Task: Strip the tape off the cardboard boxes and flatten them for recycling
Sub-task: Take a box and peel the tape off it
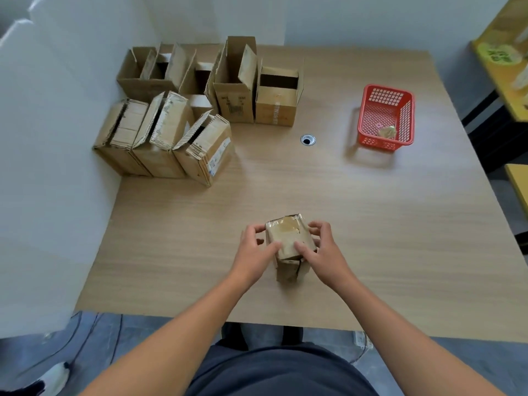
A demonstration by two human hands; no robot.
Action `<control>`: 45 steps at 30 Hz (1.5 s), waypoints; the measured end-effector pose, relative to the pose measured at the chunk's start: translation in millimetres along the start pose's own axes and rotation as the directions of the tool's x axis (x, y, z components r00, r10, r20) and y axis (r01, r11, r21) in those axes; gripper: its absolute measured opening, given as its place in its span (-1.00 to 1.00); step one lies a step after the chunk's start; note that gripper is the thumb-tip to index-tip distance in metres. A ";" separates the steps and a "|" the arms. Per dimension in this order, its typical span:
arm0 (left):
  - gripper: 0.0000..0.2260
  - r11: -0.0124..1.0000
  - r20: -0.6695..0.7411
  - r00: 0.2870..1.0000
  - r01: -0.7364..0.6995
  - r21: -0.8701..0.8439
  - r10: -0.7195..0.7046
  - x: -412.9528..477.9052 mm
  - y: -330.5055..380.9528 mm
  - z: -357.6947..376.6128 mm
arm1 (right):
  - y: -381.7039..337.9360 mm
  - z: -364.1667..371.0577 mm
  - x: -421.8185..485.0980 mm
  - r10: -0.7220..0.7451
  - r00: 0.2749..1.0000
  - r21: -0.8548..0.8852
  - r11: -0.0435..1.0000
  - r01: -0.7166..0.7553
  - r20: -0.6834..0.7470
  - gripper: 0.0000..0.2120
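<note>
L hand & R hand each grip small taped box on table, thumbs on top.

Both bare forearms reach forward from the lower edge and draw together, wrists nearly straight. The left grip curls round the left side of a small box, thumb lying across its top face and fingers bent against its side. The right grip mirrors it on the opposite side, thumb on top, fingers curled at the far corner. The thumb tips point toward each other, just apart.
</note>
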State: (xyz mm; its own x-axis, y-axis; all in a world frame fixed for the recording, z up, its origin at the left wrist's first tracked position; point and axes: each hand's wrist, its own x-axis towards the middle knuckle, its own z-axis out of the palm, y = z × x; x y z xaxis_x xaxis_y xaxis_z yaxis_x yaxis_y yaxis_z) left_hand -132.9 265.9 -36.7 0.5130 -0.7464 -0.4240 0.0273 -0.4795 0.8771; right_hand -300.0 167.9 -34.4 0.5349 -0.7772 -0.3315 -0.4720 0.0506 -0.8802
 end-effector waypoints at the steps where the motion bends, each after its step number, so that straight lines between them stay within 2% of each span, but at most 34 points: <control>1: -0.52 0.999 -0.015 0.999 -0.032 0.039 0.033 -0.4 1.5 2.6 | 3.8 -5.8 0.4 -0.021 0.999 -0.031 0.999 0.022 0.047 -0.54; 3: -0.43 0.989 0.004 0.993 -0.118 0.091 0.119 1.1 4.0 5.9 | 10.5 -16.0 3.0 -0.063 0.991 -0.116 0.990 0.077 0.121 -0.48; 6: -0.53 0.964 0.029 0.984 -0.179 0.195 0.177 3.5 8.5 8.1 | 13.4 -25.7 5.4 -0.136 0.978 -0.234 0.957 0.170 0.155 -0.43; 10: -0.66 0.978 -0.068 0.985 -0.148 0.149 0.160 1.4 7.4 11.6 | 10.2 -23.5 5.3 -0.184 0.955 -0.341 0.904 0.258 0.235 -0.37; 15: -0.84 0.984 -0.174 0.974 -0.121 0.132 0.144 1.7 6.3 8.4 | 6.5 -20.5 2.3 -0.172 0.954 -0.408 0.875 0.262 0.243 -0.18; 18: -0.92 0.961 -0.183 0.962 -0.157 0.228 0.201 -1.2 2.5 6.2 | 7.2 -21.0 1.5 -0.181 0.949 -0.451 0.846 0.284 0.258 -0.10; 20: -0.90 0.946 -0.190 0.954 -0.175 0.273 0.231 -7.4 -2.4 6.7 | 6.4 -22.8 2.3 -0.177 0.947 -0.476 0.831 0.289 0.267 -0.11; 21: -0.87 0.952 -0.194 0.953 -0.184 0.244 0.234 -11.1 -5.9 7.7 | 5.7 -24.4 3.0 -0.173 0.947 -0.491 0.821 0.291 0.270 -0.13; 24: -0.81 0.977 -0.176 0.961 -0.208 0.042 0.212 -21.6 -17.4 13.2 | 2.1 -30.1 7.0 -0.163 0.948 -0.557 0.777 0.294 0.273 -0.17; 26: -0.78 0.973 -0.182 0.959 -0.227 -0.028 0.218 -26.7 -22.7 16.6 | -0.9 -32.2 8.2 -0.138 0.946 -0.602 0.742 0.295 0.293 -0.12; 30: -0.77 0.964 -0.255 0.932 -0.267 0.001 0.259 -30.0 -22.9 20.5 | -4.0 -26.3 5.6 -0.139 0.945 -0.651 0.695 0.305 0.295 0.03; 34: -0.78 0.923 -0.303 0.873 -0.352 0.152 0.383 -30.8 -24.0 20.7 | -2.0 -20.7 4.2 -0.143 0.950 -0.599 0.747 0.288 0.278 0.02; 37: -0.89 0.885 -0.275 0.849 -0.384 0.264 0.451 -30.1 -26.5 18.2 | 1.2 -19.3 1.6 -0.133 0.955 -0.549 0.794 0.262 0.264 0.06; 39: -0.95 0.878 -0.255 0.858 -0.363 0.313 0.446 -29.9 -28.1 17.3 | 1.8 -18.6 0.6 -0.126 0.958 -0.545 0.800 0.251 0.257 0.07; 42: -0.97 0.896 -0.183 0.910 -0.302 0.324 0.373 -25.6 -22.9 8.4 | 0.3 -20.8 1.7 -0.122 0.956 -0.568 0.782 0.257 0.265 0.05; 45: -0.90 0.938 -0.025 0.972 -0.216 0.270 0.232 -19.7 -11.0 -9.3 | 1.1 -27.7 3.1 -0.105 0.948 -0.594 0.757 0.272 0.301 0.02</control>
State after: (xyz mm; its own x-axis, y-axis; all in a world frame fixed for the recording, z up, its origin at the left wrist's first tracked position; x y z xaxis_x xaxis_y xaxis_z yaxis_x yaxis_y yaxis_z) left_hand -135.4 290.2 -35.9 0.5269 -0.8252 -0.2035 -0.3168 -0.4128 0.8539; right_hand -318.2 148.2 -27.0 0.7675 -0.5531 -0.3242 -0.6277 -0.5456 -0.5552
